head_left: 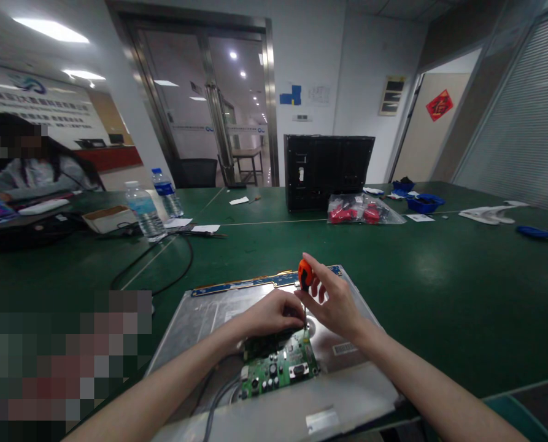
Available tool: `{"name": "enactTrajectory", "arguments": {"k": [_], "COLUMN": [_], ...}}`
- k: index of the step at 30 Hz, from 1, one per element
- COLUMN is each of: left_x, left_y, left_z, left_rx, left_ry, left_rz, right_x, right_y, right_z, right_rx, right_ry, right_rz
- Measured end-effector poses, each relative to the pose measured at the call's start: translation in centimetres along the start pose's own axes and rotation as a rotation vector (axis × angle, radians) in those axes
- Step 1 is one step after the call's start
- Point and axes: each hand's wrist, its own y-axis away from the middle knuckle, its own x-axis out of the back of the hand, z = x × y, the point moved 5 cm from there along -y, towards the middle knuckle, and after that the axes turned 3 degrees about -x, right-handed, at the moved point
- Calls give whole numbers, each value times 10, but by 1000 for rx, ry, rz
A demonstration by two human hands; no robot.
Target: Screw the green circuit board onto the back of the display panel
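Working L to R, we note two water bottles [145, 212] on the L side of the worktop [237, 255], w/ a black cable [191, 258] looped nearer us. Next comes the metal panel [195, 319], lying flat before us w/ a blue strip board [241, 285] along its far edge. Grey cables [216, 399] run to the L side of the green PCB [283, 362], which sits on the panel, toward our side.

Our left hand [278, 313] is over the PCB's far edge, fingers curled, tips close to the shaft of the orange screwdriver [305, 273]; we can't tell if it pinches a small part. The screwdriver stands approx. upright, tip down at the PCB's far R corner. Our right hand [331, 301] grips it: thumb near the handle's lower end, index finger over the top, other fingers loosely curled.

Step in hand, as we judge it: turning a screw at that corner. Direction (in vs. out): can't tell. Next move, in our judgement, calls for shaft vert., light downward press., L fingertips clear of the bit. Slip risk: bit could skid across the PCB.

Further R, beyond the panel: clear bag w/ red items [363, 210], then blue trays [425, 202].
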Motion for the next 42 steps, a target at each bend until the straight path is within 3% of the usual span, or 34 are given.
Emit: {"name": "enactTrajectory", "arguments": {"k": [8,17,24,42], "left_x": [-2,-1,-1,-1], "left_y": [-1,-1,-1,-1], "left_z": [-1,-4,-1,-4], "left_rx": [-14,-5,-7,-10], "left_ry": [12,-4,6,21], "left_rz": [-20,-3,-16,-6], "right_x": [-1,-2,-3,0], "right_y": [5,1,3,1], "right_z": [6,3,3,0], "right_rx": [-115,-21,-79,-72], "right_ry": [-68,-41,-60,-92], "right_rz": [-14,-23,-39,-30]}}
